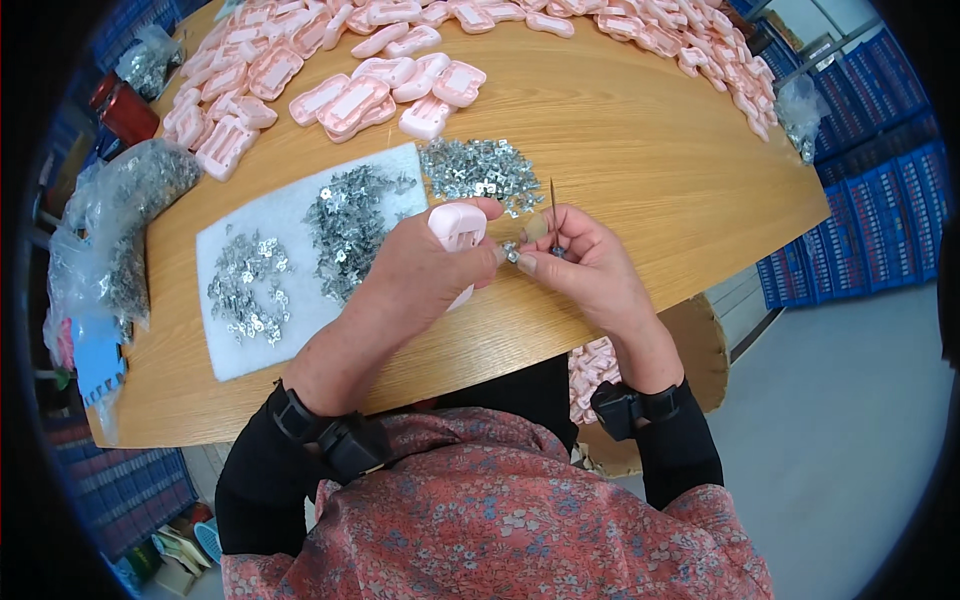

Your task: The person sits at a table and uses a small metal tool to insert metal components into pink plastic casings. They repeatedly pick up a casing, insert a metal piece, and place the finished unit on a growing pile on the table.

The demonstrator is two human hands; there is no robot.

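My left hand (415,265) is closed around a pale pink plastic housing (458,226), with its slotted side turned up. Between the two hands sits a small shiny metal contact piece (511,252), pinched at my right hand's thumb and fingertips and close to the left thumb. My right hand (592,268) also holds a thin pointed metal tool (553,205), its tip upward. Just beyond the hands lies a heap of small metal pieces (482,172) on the wood. More metal pieces (345,225) lie in two piles on a white foam sheet (220,340) to the left.
Pink housings (360,100) lie loosely at the far side, before a long heap (640,25) along the table's back. Clear bags of metal parts (140,220) rest at the left edge. Below the table's right front, a cardboard box (705,350) contains pink housings. Blue crates (860,230) stand right.
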